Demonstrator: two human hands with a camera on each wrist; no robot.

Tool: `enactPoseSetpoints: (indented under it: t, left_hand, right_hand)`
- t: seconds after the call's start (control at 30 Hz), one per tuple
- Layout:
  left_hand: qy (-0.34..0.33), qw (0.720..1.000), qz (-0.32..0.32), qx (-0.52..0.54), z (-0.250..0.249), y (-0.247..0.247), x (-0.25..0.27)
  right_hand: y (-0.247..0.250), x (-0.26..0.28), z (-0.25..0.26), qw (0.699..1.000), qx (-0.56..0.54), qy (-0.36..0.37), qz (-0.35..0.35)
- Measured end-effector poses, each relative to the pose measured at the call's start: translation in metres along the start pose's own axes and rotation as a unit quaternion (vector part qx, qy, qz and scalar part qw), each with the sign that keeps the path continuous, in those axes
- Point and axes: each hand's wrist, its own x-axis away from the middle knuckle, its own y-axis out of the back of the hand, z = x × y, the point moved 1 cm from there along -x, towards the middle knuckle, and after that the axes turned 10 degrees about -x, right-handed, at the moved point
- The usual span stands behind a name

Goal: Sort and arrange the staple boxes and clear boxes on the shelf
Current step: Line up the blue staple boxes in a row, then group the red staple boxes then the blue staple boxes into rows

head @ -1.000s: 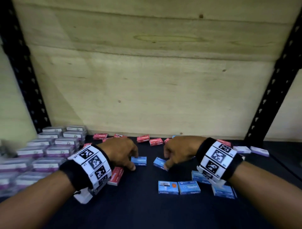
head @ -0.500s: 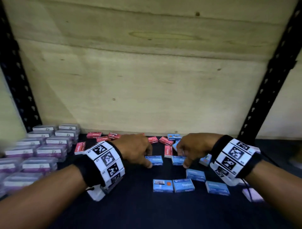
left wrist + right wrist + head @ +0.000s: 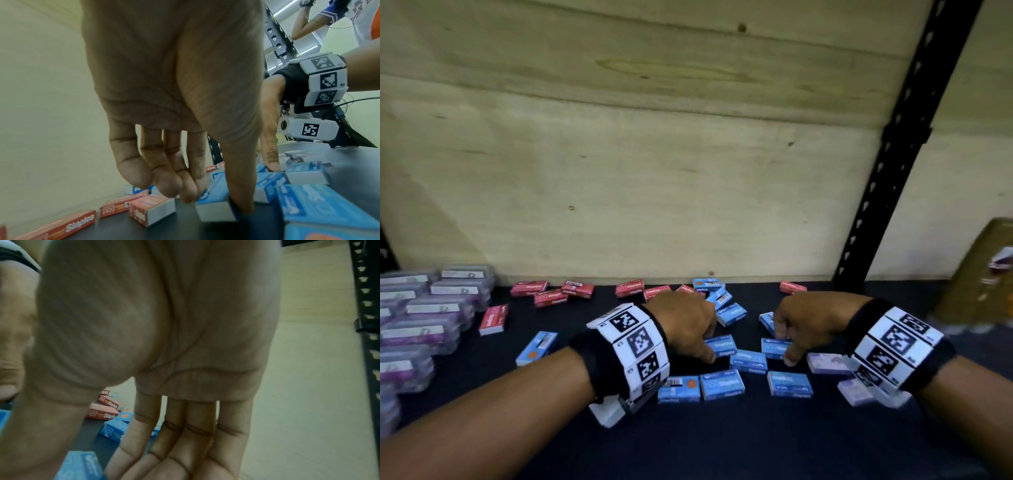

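— What step was that, as you saw it?

— The sorting of the blue ones, I'd judge. Taking the neat blue pair [image 3: 700, 388] at the front of the shelf [image 3: 722, 442] as my mark: the clear boxes [image 3: 424, 329] sat stacked far to its left, and the red staple boxes [image 3: 551, 295] were strewn behind it, along the back board.

— And the hands?

— The left hand [image 3: 685, 327] was just behind that pair, thumb and curled fingers pinching a blue staple box [image 3: 213, 199] lying flat on the shelf. The right hand [image 3: 804, 325] was behind and to the right of the pair, fingers bent down, thumb tip touching another blue box [image 3: 774, 346]. Whether it really gripped that one, I couldn't tell.

— Next?

— Probably drawing each box forward and squaring it against the pair, without nudging the neighbours.
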Motion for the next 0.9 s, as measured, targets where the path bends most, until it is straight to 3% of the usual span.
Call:
enactPoseSetpoints:
  t: [0.27, 0.4, 0.57, 0.77, 0.9]
  left_hand:
    - [0.008, 0.999, 0.021, 0.023, 0.006, -0.006, 0.005]
    - [0.036, 0.996, 0.039, 0.068, 0.028, -0.001, 0.019]
    - [0.130, 0.989, 0.026, 0.066, 0.093, -0.001, 0.051]
    - [0.242, 0.966, 0.058, 0.065, 0.178, -0.026, 0.080]
    - [0.268, 0.958, 0.087, 0.049, 0.210, -0.040, 0.083]
  right_hand:
    - [0.002, 0.000, 0.006, 1.000, 0.000, 0.000, 0.012]
    - [0.020, -0.001, 0.022, 0.999, -0.018, 0.033, -0.011]
    - [0.039, -0.026, 0.075, 0.990, -0.030, 0.122, -0.067]
    - [0.056, -0.082, 0.158, 0.974, 0.001, 0.216, -0.066]
    - [0.059, -0.117, 0.211, 0.965, 0.023, 0.255, -0.058]
